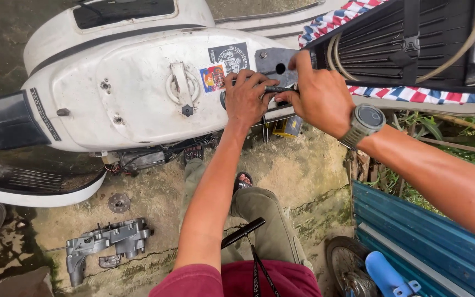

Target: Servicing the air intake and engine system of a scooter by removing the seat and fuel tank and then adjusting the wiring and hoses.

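Both hands are gripping a dark tool against the white scooter: left hand is closing over its end, right hand is holding its handle.

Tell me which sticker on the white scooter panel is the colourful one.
The small square sticker, red, blue and yellow, lower left of the pair. The larger sticker above it is black and white, nearer the left hand.

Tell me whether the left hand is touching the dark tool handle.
Touching: the head view shows the left hand with fingers curled over the dark tool handle.
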